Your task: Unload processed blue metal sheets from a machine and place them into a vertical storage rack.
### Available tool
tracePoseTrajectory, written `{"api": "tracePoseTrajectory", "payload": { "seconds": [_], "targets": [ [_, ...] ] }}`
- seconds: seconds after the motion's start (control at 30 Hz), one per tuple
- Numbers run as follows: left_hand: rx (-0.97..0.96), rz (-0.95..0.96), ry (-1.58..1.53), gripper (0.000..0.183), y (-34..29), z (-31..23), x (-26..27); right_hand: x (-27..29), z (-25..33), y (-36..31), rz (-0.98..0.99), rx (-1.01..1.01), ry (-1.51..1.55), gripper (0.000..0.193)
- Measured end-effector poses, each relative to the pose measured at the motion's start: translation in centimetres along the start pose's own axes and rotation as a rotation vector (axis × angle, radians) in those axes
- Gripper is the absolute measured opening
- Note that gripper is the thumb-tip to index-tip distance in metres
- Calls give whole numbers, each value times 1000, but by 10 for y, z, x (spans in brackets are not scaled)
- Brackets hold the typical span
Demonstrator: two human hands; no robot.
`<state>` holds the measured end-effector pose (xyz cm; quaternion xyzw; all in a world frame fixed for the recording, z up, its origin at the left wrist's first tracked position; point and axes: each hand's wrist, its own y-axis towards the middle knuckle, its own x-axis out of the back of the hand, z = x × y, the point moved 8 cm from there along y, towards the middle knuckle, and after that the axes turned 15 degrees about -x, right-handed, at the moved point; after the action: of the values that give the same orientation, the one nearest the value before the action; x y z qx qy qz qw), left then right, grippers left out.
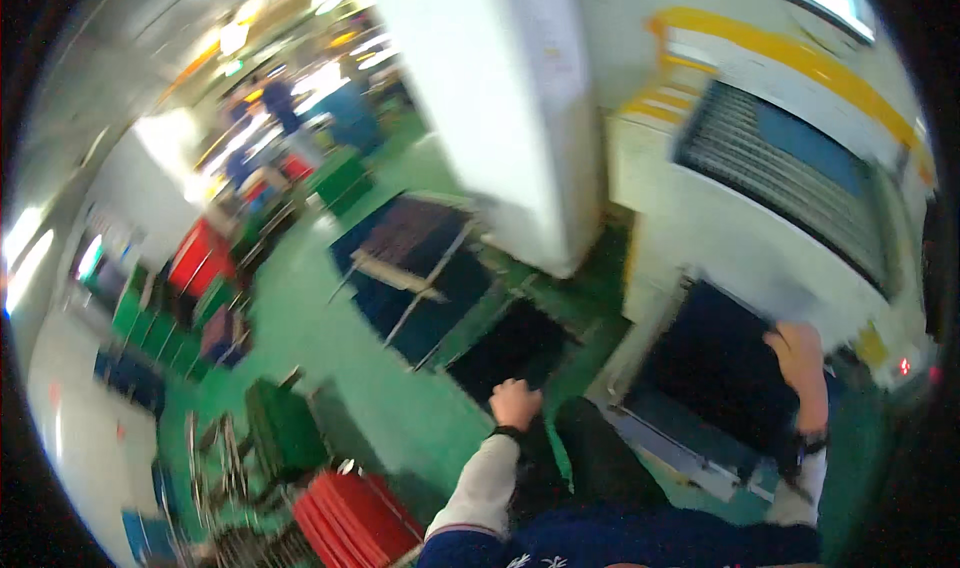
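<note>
My left hand (516, 404) is closed, its fingers curled at the near edge of a low dark rectangular bin or tray (522, 344). Blur hides whether it grips that edge. To the right, my right hand (797, 356) bends its fingers over the right edge of a larger dark rectangular panel or bin (715, 368), framed by light metal. This piece stands directly before a white machine. My dark-clad legs lie between the two dark pieces.
A white machine (675, 238) with a roller bed (790, 183) stands at right, beside a white pillar (500, 98). Ahead is a dark blue cart (430, 308). Red crates (355, 518) and green bins (285, 428) stand at lower left. People work far off.
</note>
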<state>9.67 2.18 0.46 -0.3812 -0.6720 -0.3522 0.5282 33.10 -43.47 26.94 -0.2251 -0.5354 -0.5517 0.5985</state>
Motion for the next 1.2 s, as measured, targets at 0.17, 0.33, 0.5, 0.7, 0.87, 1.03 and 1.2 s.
{"api": "tracePoseTrajectory", "payload": {
  "seconds": [0.17,0.33,0.5,0.7,0.87,1.03,1.2],
  "targets": [
    [67,63,4,43,-14,28,-15,32,-37,46,6,-157,173,35],
    [21,53,39,44,-6,12,-15,31,-190,50,-372,-663,929,25],
    [42,113,18,46,-5,14,-17,-9,-216,66,-361,-707,1803,34],
    [42,149,27,49,-5,17,-20,-82,-244,105,-97,-583,1643,25],
    [33,86,74,44,-7,21,-20,-99,-225,128,64,-856,1738,26],
    [15,94,66,43,-4,13,-19,-89,-219,146,67,-921,1627,27],
    [13,113,64,44,-3,11,-19,-94,-205,157,109,-943,1603,29]
  ]
}}
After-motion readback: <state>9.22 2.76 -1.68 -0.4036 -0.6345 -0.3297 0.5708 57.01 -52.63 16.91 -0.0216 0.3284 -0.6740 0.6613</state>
